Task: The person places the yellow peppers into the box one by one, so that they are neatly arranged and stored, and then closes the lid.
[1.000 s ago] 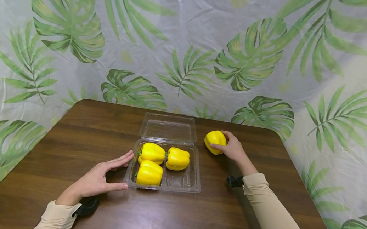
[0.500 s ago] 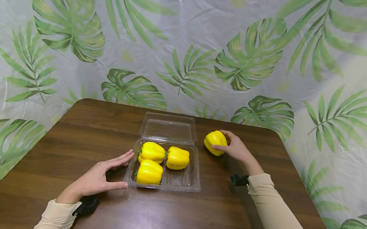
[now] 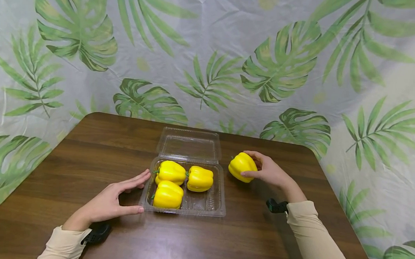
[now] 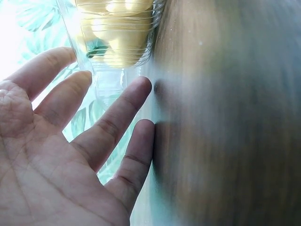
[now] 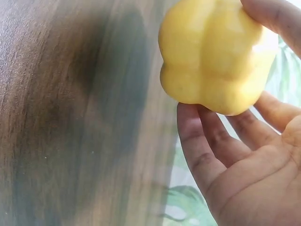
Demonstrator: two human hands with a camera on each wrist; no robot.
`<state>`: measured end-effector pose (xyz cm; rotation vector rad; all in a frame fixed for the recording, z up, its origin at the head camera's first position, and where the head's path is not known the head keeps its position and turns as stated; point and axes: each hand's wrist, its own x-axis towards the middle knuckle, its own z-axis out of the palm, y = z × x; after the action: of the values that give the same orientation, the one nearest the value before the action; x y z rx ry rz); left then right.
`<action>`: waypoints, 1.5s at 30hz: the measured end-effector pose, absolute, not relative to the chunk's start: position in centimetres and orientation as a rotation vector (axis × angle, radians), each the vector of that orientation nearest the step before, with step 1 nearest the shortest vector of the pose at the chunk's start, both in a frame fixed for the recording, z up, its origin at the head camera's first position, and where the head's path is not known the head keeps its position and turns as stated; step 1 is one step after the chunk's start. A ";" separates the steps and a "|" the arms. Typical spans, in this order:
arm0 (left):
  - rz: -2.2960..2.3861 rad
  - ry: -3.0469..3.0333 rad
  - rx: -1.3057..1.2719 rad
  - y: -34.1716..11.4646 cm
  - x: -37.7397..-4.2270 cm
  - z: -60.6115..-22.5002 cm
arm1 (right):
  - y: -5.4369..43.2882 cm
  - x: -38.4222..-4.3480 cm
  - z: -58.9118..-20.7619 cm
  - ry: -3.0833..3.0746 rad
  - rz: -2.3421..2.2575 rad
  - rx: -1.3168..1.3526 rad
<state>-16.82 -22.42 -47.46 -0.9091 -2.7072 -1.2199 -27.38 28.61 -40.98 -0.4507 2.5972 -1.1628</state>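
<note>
My right hand (image 3: 271,172) grips a yellow bell pepper (image 3: 242,167) between thumb and fingers, to the right of a clear plastic clamshell container (image 3: 220,210). In the right wrist view this pepper (image 5: 211,56) appears lifted off the wood, its lobed end facing the camera. Three more yellow bell peppers lie in the container: one at back left (image 3: 171,172), one at front left (image 3: 168,195), one at back right (image 3: 200,179). Fingers spread and nearly straight, my left hand (image 3: 110,203) stays at the container's left side. Its fingertips are right at the plastic wall in the left wrist view.
The container's hinged lid (image 3: 190,144) lies folded back behind it. All this is on a dark brown wooden table (image 3: 185,244) with rounded far corners. Behind the table hangs a leaf-patterned cloth (image 3: 214,37).
My right hand has drawn the pepper slightly toward me and tilted it, so its stem shows at the left. The left hand and the container hold their place.
</note>
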 end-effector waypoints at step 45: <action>-1.208 -2.711 -0.907 -22.5 -16.9 -47.6 | 25.7 -23.4 -36.9 2.469 -1.109 -0.732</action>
<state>-16.86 -22.48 -47.55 -0.9068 -2.7114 -1.2084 -23.43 25.71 -36.86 -0.7317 2.4685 -1.1087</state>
